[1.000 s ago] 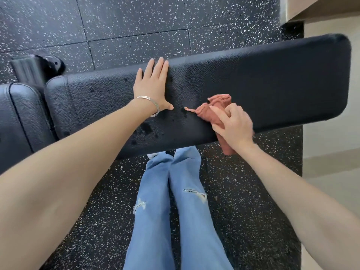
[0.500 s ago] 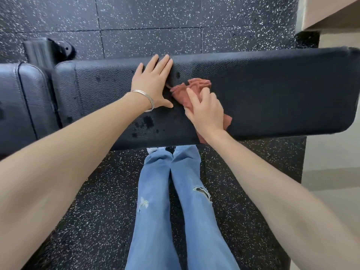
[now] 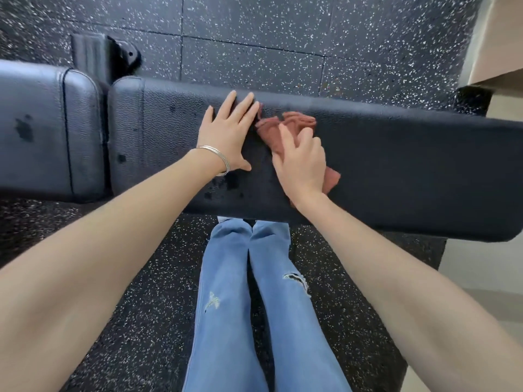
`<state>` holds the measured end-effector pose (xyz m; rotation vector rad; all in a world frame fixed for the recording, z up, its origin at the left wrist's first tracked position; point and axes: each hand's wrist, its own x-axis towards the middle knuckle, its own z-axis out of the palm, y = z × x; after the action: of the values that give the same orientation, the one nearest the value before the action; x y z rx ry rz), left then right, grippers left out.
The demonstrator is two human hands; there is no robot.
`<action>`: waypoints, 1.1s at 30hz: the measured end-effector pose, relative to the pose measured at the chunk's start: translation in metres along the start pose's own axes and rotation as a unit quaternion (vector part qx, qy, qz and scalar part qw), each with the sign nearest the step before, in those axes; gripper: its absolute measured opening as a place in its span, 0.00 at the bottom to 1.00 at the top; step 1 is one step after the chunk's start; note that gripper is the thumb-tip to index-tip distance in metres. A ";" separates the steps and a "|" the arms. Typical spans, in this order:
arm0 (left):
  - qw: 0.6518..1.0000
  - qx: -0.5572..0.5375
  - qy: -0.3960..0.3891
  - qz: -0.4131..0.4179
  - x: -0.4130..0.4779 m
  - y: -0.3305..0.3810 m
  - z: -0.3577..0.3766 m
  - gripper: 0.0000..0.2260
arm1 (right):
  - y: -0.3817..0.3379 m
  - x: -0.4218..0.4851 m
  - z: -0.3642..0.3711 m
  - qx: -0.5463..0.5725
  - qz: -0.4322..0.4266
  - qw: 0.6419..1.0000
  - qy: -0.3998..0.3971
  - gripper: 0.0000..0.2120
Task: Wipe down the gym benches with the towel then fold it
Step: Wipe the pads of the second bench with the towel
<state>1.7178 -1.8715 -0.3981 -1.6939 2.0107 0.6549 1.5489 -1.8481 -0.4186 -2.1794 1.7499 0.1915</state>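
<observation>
On black bench [image 3: 396,165], left hand [image 3: 226,134] flat, fingers straight, right hand [image 3: 301,162] curled round bunched red towel [image 3: 297,121]

Single head-worn, wide-angle view. The scene is seen from above, with the lens tilted steeply down and a little forward. The bench [image 3: 396,165] is framed close, across the middle band from left edge to right. The left hand [image 3: 226,134], right hand [image 3: 301,162] and towel [image 3: 294,123] are caught just above centre. Speckled floor [image 3: 254,38] is shown along the top. Jeans [image 3: 226,292] are seen at lower centre, straight below the lens. The forearms [image 3: 99,264] are seen entering from both lower corners, very near.
</observation>
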 end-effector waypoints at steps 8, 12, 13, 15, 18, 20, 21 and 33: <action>1.000 0.009 0.003 -0.003 -0.001 -0.020 -0.001 0.56 | 0.047 0.047 -0.028 0.036 0.071 0.996 0.031 0.21; 1.000 -0.009 0.010 -0.020 0.002 -0.022 0.000 0.58 | 0.050 0.089 -0.040 0.068 0.225 0.972 0.011 0.21; 1.000 -0.015 0.011 -0.025 0.002 -0.021 0.001 0.58 | 0.046 0.094 -0.040 0.063 0.228 0.972 -0.001 0.21; 0.999 -0.022 0.010 -0.029 0.001 -0.020 0.002 0.58 | 0.036 0.096 -0.040 0.064 0.226 0.972 -0.008 0.21; 0.999 -0.020 0.009 -0.025 0.000 -0.020 0.000 0.58 | 0.012 0.091 -0.036 0.057 0.174 0.983 0.004 0.20; 1.000 -0.012 0.009 -0.017 0.000 -0.023 0.001 0.57 | -0.012 0.085 -0.030 0.047 0.113 0.992 0.008 0.20; 1.000 -0.014 0.011 -0.015 -0.001 -0.025 0.002 0.57 | -0.025 0.081 -0.027 0.043 0.079 0.996 0.009 0.19; 0.999 -0.029 0.034 0.009 -0.033 -0.133 0.014 0.54 | -0.003 0.098 -0.036 0.046 0.308 0.950 0.016 0.24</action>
<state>1.8546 -1.8563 -0.4006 -1.7542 2.0748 0.6761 1.5710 -1.9501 -0.4153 -1.5152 2.3547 0.2146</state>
